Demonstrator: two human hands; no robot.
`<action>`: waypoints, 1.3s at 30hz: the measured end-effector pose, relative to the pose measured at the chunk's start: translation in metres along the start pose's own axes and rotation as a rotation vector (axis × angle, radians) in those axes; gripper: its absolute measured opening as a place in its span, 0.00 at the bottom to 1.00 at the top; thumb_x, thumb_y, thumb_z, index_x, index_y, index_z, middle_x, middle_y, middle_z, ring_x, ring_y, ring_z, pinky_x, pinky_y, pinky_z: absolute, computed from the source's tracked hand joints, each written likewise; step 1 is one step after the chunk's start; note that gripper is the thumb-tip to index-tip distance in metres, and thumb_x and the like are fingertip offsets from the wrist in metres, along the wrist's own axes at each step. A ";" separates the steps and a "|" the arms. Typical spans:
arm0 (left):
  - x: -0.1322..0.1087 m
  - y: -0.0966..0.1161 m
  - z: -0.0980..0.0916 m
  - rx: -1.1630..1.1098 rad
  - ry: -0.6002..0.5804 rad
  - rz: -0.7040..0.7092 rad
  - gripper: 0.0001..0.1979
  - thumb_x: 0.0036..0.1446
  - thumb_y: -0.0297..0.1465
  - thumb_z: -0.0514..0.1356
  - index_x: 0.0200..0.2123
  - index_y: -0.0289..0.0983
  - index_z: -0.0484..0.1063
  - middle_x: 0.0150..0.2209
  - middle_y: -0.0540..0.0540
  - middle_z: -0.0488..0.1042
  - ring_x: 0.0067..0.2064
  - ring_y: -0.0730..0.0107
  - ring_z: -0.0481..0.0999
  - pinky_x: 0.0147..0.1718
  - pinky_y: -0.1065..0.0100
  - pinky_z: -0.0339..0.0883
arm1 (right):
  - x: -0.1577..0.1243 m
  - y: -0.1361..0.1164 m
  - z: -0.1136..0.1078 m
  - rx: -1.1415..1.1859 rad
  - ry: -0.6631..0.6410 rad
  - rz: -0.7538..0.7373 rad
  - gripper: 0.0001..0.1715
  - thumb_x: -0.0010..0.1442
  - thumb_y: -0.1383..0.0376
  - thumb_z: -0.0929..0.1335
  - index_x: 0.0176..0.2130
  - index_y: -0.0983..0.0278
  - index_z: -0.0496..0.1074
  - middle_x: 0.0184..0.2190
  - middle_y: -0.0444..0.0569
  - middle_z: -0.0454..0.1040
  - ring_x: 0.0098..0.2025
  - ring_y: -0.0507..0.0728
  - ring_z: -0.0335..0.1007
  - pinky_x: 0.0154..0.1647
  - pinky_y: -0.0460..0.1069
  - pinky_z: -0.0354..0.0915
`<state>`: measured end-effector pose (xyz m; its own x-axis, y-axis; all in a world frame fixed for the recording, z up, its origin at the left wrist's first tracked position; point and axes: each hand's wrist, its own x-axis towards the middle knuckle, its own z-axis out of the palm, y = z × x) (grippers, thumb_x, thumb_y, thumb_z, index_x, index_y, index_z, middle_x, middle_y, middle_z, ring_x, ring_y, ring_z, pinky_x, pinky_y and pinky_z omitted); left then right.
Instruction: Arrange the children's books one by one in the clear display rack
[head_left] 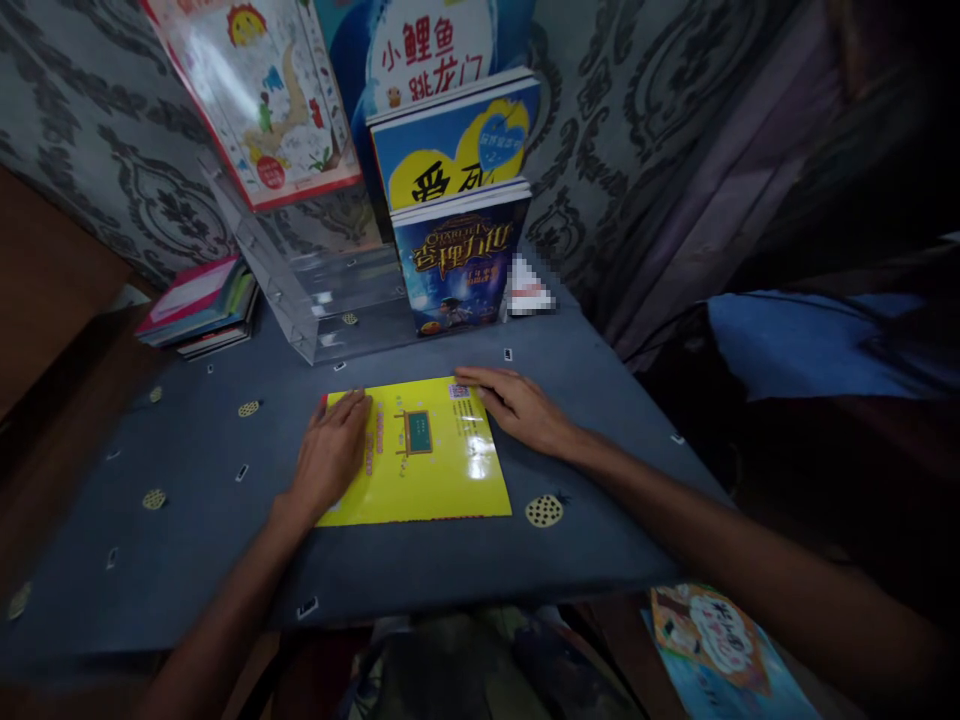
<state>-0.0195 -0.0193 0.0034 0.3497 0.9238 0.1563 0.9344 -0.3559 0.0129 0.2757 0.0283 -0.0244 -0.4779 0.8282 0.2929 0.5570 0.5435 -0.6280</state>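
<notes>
1. The yellow book (427, 470) lies flat and closed on the table (187, 520). It sits mid-table, a bit nearer the near edge, and its edges run roughly parallel to that edge.
2. Our left hand (334, 450) is palm down and fully open, with the fingers together. It rests on the book's left edge and far left corner, pressing on the cover and gripping nothing.
3. Our right hand (521, 408) is also open and flat. Its fingers lie over the book's far right corner, and the palm is off the book's right edge, on the cloth. It holds nothing.
4. Toward the far edge a clear acrylic stand (330, 300) holds a dark blue book (459, 265) upright on its right side. A blue-and-yellow book (457, 140) stands behind and above that one. The stand's left side looks unoccupied.
5. A stack of books (199, 305) lies at the far left corner, well apart from both hands. A picture book (262, 90) leans on the wall above the stand.
6. Another book (712, 650) is on the floor past the near right corner.
7. Our read on progress is that the yellow book is set down and both hands are placed on it. There is no grasp yet, the book is not lifted, the cover is unopened, and the book is not in the stand.
</notes>
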 end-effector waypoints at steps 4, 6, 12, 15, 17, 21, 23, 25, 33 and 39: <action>0.022 0.040 0.004 -0.116 -0.060 0.253 0.21 0.70 0.29 0.47 0.62 0.37 0.68 0.65 0.39 0.68 0.67 0.58 0.66 0.64 0.49 0.60 | 0.000 0.002 0.002 -0.008 0.013 -0.015 0.27 0.70 0.66 0.57 0.64 0.61 0.66 0.58 0.52 0.76 0.60 0.60 0.71 0.64 0.63 0.63; 0.029 0.061 0.006 -0.153 -0.086 0.361 0.21 0.71 0.30 0.46 0.64 0.38 0.66 0.66 0.39 0.66 0.68 0.59 0.64 0.65 0.49 0.59 | -0.001 0.002 0.005 -0.034 0.014 -0.020 0.27 0.70 0.66 0.57 0.63 0.62 0.67 0.59 0.52 0.75 0.60 0.60 0.71 0.65 0.63 0.62; 0.002 0.099 0.000 -0.206 -0.158 0.569 0.22 0.72 0.29 0.46 0.65 0.35 0.63 0.66 0.40 0.67 0.70 0.60 0.61 0.67 0.48 0.55 | -0.003 0.001 0.006 -0.074 -0.025 -0.016 0.28 0.67 0.68 0.59 0.64 0.67 0.66 0.61 0.55 0.73 0.61 0.61 0.70 0.67 0.64 0.59; -0.025 0.103 -0.002 -0.228 -0.173 0.622 0.23 0.70 0.26 0.47 0.66 0.37 0.61 0.67 0.42 0.65 0.70 0.63 0.59 0.69 0.50 0.54 | -0.003 -0.001 0.004 -0.072 -0.023 -0.004 0.28 0.66 0.68 0.59 0.64 0.66 0.66 0.61 0.54 0.73 0.60 0.62 0.70 0.67 0.64 0.59; -0.037 0.104 -0.003 -0.230 -0.173 0.648 0.25 0.69 0.25 0.47 0.67 0.37 0.58 0.68 0.42 0.63 0.71 0.63 0.58 0.69 0.52 0.54 | -0.003 -0.002 0.004 -0.063 -0.016 -0.010 0.28 0.66 0.67 0.60 0.64 0.65 0.66 0.61 0.54 0.73 0.60 0.62 0.70 0.67 0.64 0.59; -0.047 0.106 -0.002 -0.221 -0.160 0.663 0.28 0.66 0.23 0.48 0.69 0.33 0.54 0.69 0.40 0.62 0.72 0.61 0.55 0.69 0.53 0.54 | -0.003 -0.002 0.004 -0.054 -0.017 -0.034 0.29 0.65 0.68 0.60 0.64 0.64 0.66 0.60 0.54 0.74 0.60 0.62 0.72 0.67 0.65 0.59; -0.050 0.106 -0.001 -0.219 -0.159 0.649 0.29 0.66 0.22 0.48 0.70 0.33 0.53 0.69 0.41 0.61 0.72 0.62 0.54 0.70 0.53 0.53 | -0.003 -0.002 0.004 -0.059 -0.017 -0.038 0.29 0.65 0.68 0.61 0.64 0.62 0.66 0.60 0.53 0.74 0.60 0.62 0.72 0.66 0.66 0.59; -0.054 0.105 0.000 -0.227 -0.152 0.622 0.30 0.66 0.21 0.47 0.70 0.34 0.52 0.69 0.41 0.61 0.73 0.63 0.52 0.70 0.53 0.52 | -0.003 -0.001 0.005 -0.071 -0.017 -0.038 0.29 0.65 0.68 0.62 0.64 0.61 0.66 0.60 0.52 0.74 0.60 0.62 0.71 0.67 0.66 0.59; -0.089 0.068 -0.006 -0.268 -0.063 0.506 0.30 0.67 0.20 0.47 0.71 0.35 0.50 0.67 0.39 0.65 0.71 0.65 0.59 0.67 0.54 0.61 | -0.003 0.002 0.008 -0.119 -0.027 -0.023 0.29 0.64 0.65 0.64 0.63 0.61 0.67 0.62 0.52 0.72 0.63 0.63 0.68 0.67 0.67 0.59; -0.120 0.025 -0.015 -0.255 -0.064 0.315 0.33 0.68 0.21 0.49 0.72 0.43 0.47 0.68 0.42 0.64 0.69 0.65 0.61 0.67 0.52 0.61 | -0.003 0.003 0.007 -0.110 -0.042 -0.041 0.28 0.65 0.62 0.64 0.63 0.63 0.67 0.62 0.55 0.72 0.63 0.65 0.68 0.67 0.68 0.58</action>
<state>-0.0387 -0.1415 0.0001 0.6270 0.7681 0.1298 0.7371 -0.6389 0.2203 0.2739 0.0267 -0.0319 -0.5286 0.7998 0.2843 0.6067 0.5902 -0.5325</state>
